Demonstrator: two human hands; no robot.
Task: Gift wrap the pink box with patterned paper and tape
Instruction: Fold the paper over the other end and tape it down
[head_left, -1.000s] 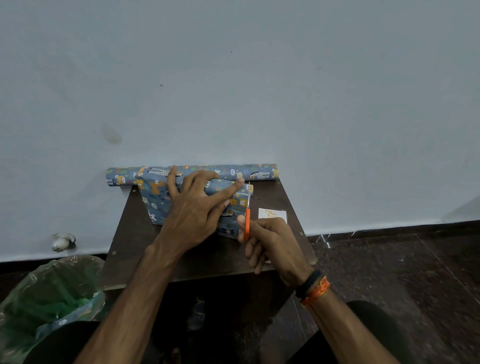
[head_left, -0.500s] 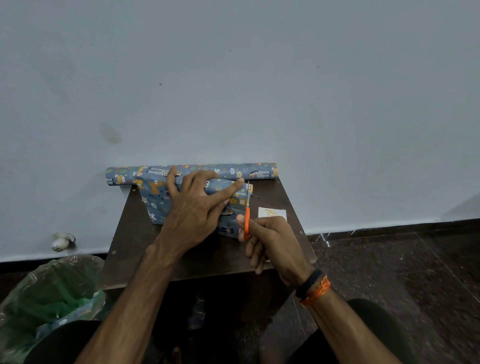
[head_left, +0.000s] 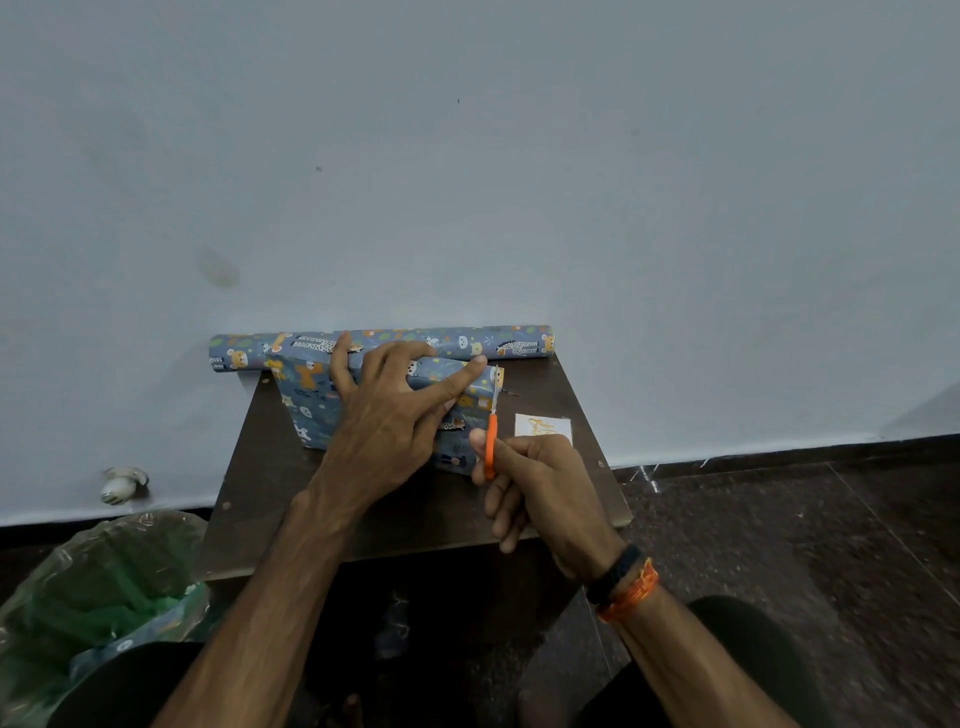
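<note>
Nearest to the person, at the left, stands a bin with a green plastic bag (head_left: 93, 587) on the dark floor (head_left: 805, 545). Just behind it is a small dark brown table (head_left: 270, 499), pushed close to the pale wall (head_left: 467, 182).

The right hand (head_left: 540, 493) is over the near right part of the table. Its fingers are curled around the orange handle of the scissors (head_left: 491, 441). The scissors point away from the person, toward the wall, and the thin blades reach along the right end of the wrapped box; how far the blades are apart I cannot tell. On this wrist there are a black band and an orange band (head_left: 626, 584).

The left hand (head_left: 389, 415) lies flat on top of the box (head_left: 311, 405), with fingers spread wide and straight, and presses the blue patterned paper down. The index finger points to the right, toward the blade tips. The box is in the middle of the table, fully covered by the paper, so no pink is visible. Its long axis goes left to right, almost parallel to the wall.

To the right of the scissors lies a small white card (head_left: 543, 428) with yellow writing.

Farthest, touching the wall, lies the paper roll (head_left: 514, 342), also with its long axis left to right. Its left end sticks out over the table edge.
</note>
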